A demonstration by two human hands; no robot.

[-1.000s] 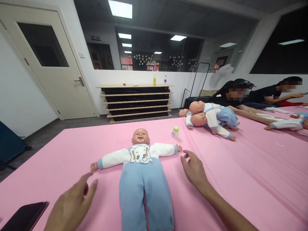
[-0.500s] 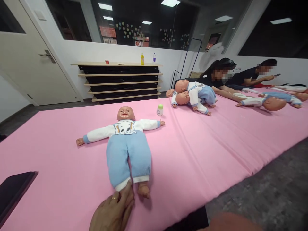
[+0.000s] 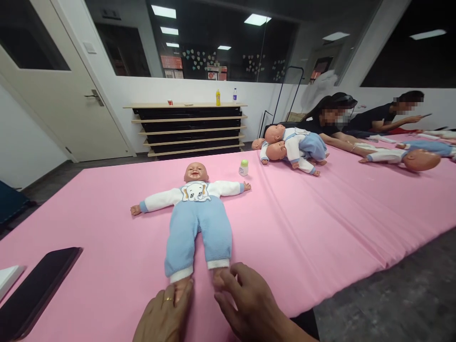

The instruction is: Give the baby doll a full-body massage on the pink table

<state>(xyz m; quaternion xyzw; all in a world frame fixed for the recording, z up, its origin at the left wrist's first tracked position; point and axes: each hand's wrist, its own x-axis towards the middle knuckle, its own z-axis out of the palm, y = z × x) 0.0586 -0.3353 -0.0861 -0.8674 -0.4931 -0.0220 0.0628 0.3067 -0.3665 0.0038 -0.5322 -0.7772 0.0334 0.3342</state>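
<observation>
Pink mat (image 3: 320, 223). On it, baby doll (image 3: 197, 211): pale blue trousers, white sleeves with blue cuffs, elephant print on chest. Beside doll, white bottle (image 3: 243, 167), green cap; black phone (image 3: 37, 289).

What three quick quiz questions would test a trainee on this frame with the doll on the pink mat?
1. True or false: the doll lies face up on the pink mat.
2. What does each hand touch? A) the doll's feet B) its arms C) the phone
3. Which thing stands by the doll's outstretched hand?

Key: 1 true. 2 A: left hand and right hand each at a foot. 3 the small bottle.
</observation>
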